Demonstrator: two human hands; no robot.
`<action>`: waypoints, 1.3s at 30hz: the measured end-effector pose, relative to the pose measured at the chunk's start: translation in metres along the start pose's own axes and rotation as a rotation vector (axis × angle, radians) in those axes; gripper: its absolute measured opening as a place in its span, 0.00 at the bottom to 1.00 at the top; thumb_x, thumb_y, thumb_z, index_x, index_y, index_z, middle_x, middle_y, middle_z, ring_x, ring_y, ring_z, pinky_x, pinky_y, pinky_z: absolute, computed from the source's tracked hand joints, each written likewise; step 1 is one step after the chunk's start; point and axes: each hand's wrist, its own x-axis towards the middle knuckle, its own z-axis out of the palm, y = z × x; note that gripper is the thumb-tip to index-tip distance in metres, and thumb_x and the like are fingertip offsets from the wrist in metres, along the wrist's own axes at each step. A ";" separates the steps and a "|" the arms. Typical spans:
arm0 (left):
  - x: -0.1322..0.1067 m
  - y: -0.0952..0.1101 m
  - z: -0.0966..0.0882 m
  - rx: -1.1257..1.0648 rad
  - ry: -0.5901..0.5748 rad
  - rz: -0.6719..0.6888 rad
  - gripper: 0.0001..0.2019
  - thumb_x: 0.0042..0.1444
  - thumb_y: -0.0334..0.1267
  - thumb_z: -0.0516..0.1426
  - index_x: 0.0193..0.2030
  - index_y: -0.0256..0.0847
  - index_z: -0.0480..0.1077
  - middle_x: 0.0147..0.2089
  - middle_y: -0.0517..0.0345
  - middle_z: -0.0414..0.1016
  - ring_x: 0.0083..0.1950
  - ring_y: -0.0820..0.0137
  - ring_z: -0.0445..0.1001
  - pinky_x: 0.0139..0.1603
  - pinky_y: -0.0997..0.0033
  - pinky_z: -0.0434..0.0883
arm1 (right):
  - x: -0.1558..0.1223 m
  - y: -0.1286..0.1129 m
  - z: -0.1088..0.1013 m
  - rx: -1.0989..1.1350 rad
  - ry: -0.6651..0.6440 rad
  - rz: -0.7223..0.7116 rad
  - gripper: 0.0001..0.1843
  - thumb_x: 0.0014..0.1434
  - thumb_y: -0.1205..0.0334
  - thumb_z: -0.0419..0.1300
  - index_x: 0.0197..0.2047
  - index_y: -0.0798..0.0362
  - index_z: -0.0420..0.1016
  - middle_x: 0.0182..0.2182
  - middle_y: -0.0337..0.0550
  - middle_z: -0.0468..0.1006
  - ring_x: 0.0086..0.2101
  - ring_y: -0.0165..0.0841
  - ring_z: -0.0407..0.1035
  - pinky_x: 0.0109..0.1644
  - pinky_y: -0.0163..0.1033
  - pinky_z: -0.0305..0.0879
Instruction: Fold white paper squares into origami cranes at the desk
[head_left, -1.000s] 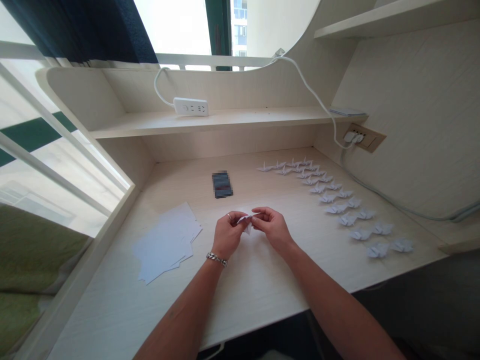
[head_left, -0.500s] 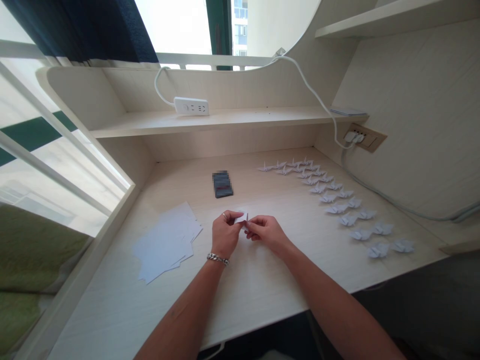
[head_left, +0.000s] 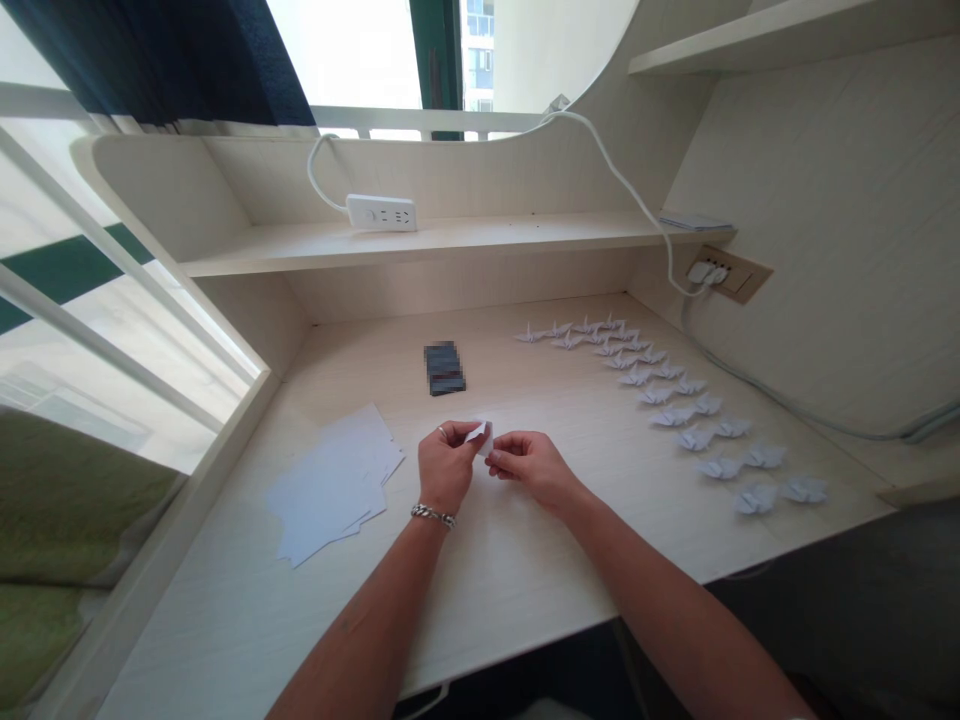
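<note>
A small piece of folded white paper (head_left: 484, 438) is held up over the middle of the desk. My left hand (head_left: 445, 466), with a ring and a chain bracelet, pinches its left side between thumb and fingers. At the lower right edge of the paper, the closed fingertips of my right hand (head_left: 529, 464) grip it too. Part of the paper is hidden behind my fingers, so its exact fold cannot be made out. To the left of my left hand lies a loose stack of white paper sheets (head_left: 330, 485).
Folded paper cranes (head_left: 694, 438) stand in rows along the right side of the desk (head_left: 525, 580). A dark, blurred-out phone-like slab (head_left: 445, 368) lies beyond my hands. On the shelf above sits a white power strip (head_left: 381, 213), and a cable (head_left: 630, 170) runs to the wall socket (head_left: 731, 274).
The folded paper has turned in my fingers, and more of its face now shows. My left hand has shifted slightly left; my right hand has stayed almost in place.
</note>
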 end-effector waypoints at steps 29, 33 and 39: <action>-0.001 0.002 -0.002 -0.314 -0.343 -0.169 0.16 0.45 0.43 0.66 0.36 0.34 0.74 0.31 0.55 0.77 0.32 0.72 0.74 0.35 0.72 0.72 | 0.007 -0.004 -0.015 -0.087 0.142 -0.169 0.15 0.44 0.53 0.69 0.32 0.55 0.78 0.24 0.39 0.76 0.26 0.29 0.68 0.32 0.36 0.66; -0.002 0.005 -0.002 -0.489 -0.370 -0.260 0.15 0.47 0.43 0.65 0.37 0.33 0.75 0.33 0.52 0.78 0.33 0.70 0.76 0.38 0.68 0.73 | 0.008 -0.004 -0.016 -0.044 0.166 -0.164 0.15 0.45 0.53 0.69 0.33 0.54 0.78 0.24 0.39 0.77 0.26 0.29 0.68 0.32 0.36 0.65; 0.000 -0.001 -0.003 -0.460 -0.356 -0.251 0.15 0.44 0.40 0.67 0.37 0.34 0.77 0.34 0.52 0.79 0.33 0.70 0.76 0.40 0.66 0.73 | 0.006 -0.005 -0.015 -0.060 0.161 -0.163 0.14 0.46 0.53 0.68 0.32 0.54 0.77 0.24 0.39 0.76 0.26 0.30 0.69 0.31 0.36 0.65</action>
